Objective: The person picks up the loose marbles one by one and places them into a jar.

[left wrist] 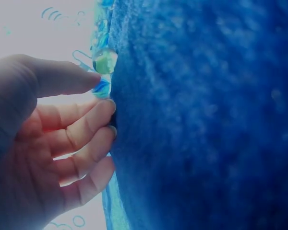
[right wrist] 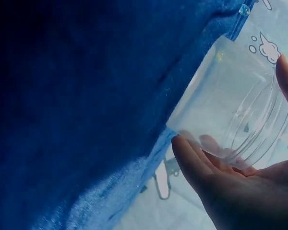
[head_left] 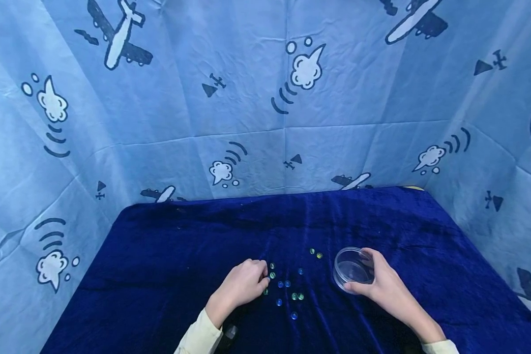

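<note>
My left hand [head_left: 243,282] is low over the cloth at the left edge of a loose group of glass marbles. Its thumb and forefinger close about a small blue marble [left wrist: 102,87], seen between their tips in the left wrist view. Right by the thumb is a green marble [left wrist: 104,61]. With its thumb and fingers around the side, my right hand [head_left: 387,278] holds a clear plastic jar [right wrist: 216,96]. The jar stands upright on the cloth, its round mouth up, and no marbles show inside.
Blue marbles [head_left: 287,283] and green ones [head_left: 301,296] lie scattered between the hands. Farther back are a yellow marble [head_left: 319,255] and a greenish one [head_left: 311,251]. Dark blue velvet [head_left: 181,246] covers the table. A light blue printed curtain [head_left: 248,98] hangs behind and at both sides.
</note>
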`<state>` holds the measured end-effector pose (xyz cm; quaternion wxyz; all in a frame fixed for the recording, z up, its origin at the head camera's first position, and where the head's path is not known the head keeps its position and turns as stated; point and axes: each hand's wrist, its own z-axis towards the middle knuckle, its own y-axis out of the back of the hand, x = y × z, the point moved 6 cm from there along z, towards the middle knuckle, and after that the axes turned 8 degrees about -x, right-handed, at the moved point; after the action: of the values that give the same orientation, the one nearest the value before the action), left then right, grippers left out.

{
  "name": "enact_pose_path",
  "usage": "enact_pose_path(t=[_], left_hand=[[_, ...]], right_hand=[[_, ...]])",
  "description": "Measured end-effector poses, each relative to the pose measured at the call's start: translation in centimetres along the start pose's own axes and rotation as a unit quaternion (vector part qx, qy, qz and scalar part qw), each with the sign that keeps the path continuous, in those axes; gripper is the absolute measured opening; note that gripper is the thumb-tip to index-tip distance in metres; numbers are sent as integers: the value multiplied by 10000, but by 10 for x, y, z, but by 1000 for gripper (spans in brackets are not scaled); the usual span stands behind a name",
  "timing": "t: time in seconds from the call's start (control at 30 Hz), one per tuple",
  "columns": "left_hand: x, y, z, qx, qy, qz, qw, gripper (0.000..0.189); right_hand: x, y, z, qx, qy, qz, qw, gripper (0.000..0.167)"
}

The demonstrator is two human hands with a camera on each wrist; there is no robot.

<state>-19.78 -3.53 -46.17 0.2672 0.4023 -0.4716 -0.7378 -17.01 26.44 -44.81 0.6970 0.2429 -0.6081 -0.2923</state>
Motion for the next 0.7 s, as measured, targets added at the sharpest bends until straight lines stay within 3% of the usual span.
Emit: enact_pose_path(t=[0.5, 0.7], left_hand=[[-9, 7, 2, -436, -129, 45, 9990, 9], [-25, 19, 11, -717, -185, -387, 9965, 9]], right_hand=[[-6, -3, -4, 45, -172, 207, 9996, 96], [-7, -2, -4, 115, -204, 267, 9994, 96]])
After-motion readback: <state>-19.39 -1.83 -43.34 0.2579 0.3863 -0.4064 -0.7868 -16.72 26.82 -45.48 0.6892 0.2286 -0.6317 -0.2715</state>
